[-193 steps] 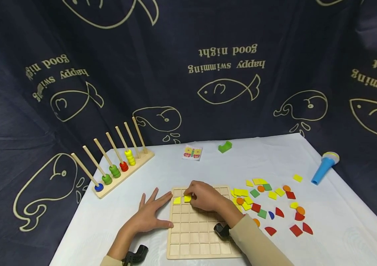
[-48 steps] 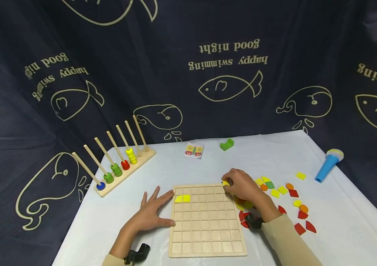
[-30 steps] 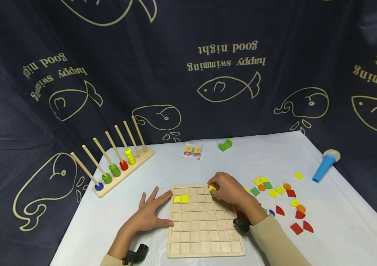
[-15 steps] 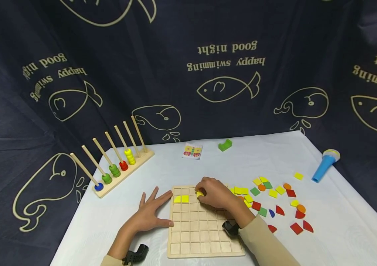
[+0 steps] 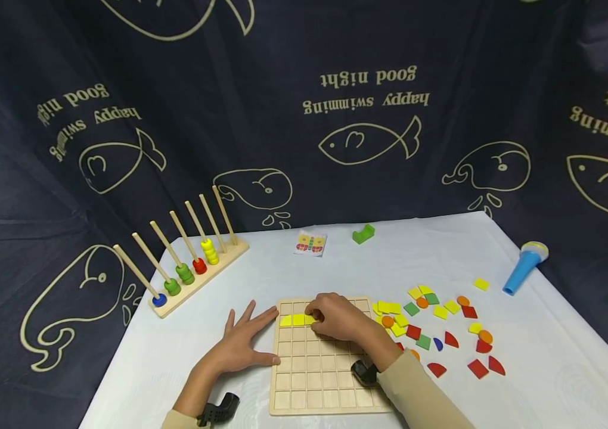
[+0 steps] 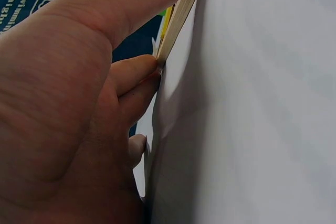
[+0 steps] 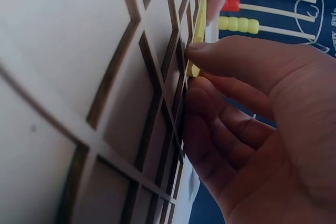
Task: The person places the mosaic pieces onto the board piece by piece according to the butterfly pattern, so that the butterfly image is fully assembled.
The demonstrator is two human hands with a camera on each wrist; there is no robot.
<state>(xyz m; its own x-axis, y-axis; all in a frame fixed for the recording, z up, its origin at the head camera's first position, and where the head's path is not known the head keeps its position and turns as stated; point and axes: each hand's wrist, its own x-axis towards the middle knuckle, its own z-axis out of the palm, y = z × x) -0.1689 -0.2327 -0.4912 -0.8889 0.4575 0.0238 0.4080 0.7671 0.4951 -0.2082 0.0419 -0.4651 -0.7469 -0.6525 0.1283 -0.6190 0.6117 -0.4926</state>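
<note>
A square wooden grid board (image 5: 331, 412) lies flat on the table. My right hand (image 5: 340, 320) is over its upper part, thumb and fingers pinching a yellow tile (image 5: 309, 319) with a rounded edge, at the third cell of the second row. In the right wrist view, the thumb and fingertips meet around that yellow tile (image 7: 193, 70) close to the grid. Left of it sit a yellow square tile (image 5: 298, 320) and a yellow quarter-circle tile (image 5: 285, 321). My left hand (image 5: 239, 347) rests spread out, its index finger and thumb touching the board's left edge.
Loose tiles in several colours, such as a red square (image 5: 413, 332), lie scattered right of the board. A peg stand with coloured beads (image 5: 197, 282) is at the left. Farther back are a pattern card (image 5: 310, 244), a green block (image 5: 363, 233) and a toy microphone (image 5: 524, 269).
The right hand left the yellow square on the board, went to the tiles at the right, and came back leftward with another yellow tile, now beside the square. The left hand stayed put.
</note>
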